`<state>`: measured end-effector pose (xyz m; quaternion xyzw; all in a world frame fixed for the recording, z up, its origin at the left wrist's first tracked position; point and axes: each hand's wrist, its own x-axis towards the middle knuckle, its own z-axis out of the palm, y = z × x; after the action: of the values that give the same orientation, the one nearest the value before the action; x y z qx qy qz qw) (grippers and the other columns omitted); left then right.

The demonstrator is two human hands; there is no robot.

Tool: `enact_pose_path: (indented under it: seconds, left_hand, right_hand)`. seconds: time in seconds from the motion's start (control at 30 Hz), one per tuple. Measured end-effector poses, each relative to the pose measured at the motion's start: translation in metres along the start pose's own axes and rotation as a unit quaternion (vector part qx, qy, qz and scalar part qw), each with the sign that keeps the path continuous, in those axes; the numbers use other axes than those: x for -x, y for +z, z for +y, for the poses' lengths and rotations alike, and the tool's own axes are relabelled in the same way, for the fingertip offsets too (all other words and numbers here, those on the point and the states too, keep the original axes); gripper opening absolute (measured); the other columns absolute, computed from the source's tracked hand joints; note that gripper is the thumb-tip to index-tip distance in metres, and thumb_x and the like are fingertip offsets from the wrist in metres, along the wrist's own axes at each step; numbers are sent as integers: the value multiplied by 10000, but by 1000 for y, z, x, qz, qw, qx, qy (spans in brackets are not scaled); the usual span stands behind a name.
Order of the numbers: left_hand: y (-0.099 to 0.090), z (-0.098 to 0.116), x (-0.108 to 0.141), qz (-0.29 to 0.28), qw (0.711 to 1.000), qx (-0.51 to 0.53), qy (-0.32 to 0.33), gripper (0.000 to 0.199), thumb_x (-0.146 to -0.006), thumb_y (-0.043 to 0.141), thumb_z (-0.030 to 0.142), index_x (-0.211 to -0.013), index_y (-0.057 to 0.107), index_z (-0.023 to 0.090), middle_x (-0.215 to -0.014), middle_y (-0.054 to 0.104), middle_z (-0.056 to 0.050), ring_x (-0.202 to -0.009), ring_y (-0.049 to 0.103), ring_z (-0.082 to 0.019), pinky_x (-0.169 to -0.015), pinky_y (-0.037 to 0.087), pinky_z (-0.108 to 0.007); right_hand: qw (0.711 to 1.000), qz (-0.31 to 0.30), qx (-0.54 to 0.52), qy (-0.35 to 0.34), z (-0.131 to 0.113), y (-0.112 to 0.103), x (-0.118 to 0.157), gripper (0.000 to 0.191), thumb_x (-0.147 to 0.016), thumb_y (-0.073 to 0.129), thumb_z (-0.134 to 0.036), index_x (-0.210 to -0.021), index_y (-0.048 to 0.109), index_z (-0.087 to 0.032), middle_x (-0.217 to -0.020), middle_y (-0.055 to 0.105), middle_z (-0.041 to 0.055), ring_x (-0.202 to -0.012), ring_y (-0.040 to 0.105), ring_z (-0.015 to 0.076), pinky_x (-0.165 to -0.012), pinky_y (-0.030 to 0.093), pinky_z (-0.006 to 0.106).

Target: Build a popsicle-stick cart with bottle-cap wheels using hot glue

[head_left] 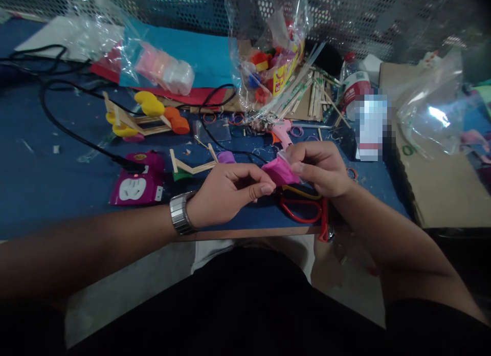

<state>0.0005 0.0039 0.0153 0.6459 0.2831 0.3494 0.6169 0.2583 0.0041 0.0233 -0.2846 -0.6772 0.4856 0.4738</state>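
Between my two hands, above the front edge of the table, is a small clear plastic bag with something bright pink (281,172) in it. My left hand (238,190), a metal watch on its wrist, pinches the bag's left corner. On the upper right side, the thumb and fingers of my right hand (320,169) grip the clear rim. Just below the bag lie scissors with red handles (301,211). Behind my left hand stands a small wooden-stick piece (194,168) with green and purple parts.
A purple power socket (138,179) with a black cable sits at left. Beyond it is a stick model (148,121) with yellow and orange parts. A pink glue gun (283,132), a bag of colourful pieces (264,74), wooden sticks (316,97) and a bottle (355,87) lie behind; cardboard (441,187) is at right.
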Motion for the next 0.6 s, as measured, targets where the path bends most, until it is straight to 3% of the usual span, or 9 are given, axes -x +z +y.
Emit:
enact_pose_path:
  seconds: [0.23, 0.43, 0.6]
  left_hand:
    - [1, -3, -2, 1, 1000, -1, 28, 378, -1035, 895, 543, -1014, 852, 168, -962, 878, -81, -695, 743, -129, -663, 644, -239]
    - [3, -3, -3, 2, 998, 58, -20, 496, -869, 1036, 598, -920, 803, 164, -821, 833, -51, -651, 741, -143, -641, 649, -259]
    - [1, -2, -3, -15, 1000, 21, 0, 538, -1012, 895, 640, -812, 753, 161, -725, 766, -30, -650, 689, -127, -637, 582, -237]
  right_hand:
    - [997, -63, 33, -18, -6, 4, -3, 314, -1088, 829, -358, -845, 741, -180, -739, 678, -1, -651, 575, 117, -623, 451, 252]
    - [989, -105, 77, -66, -5, 4, -6, 249, -1067, 869, -308, -880, 768, -177, -796, 739, 14, -710, 648, 118, -695, 507, 247]
    - [982, -143, 108, -62, -3, 5, -6, 296, -1040, 921, -342, -865, 751, -174, -793, 728, -8, -716, 664, 101, -715, 518, 223]
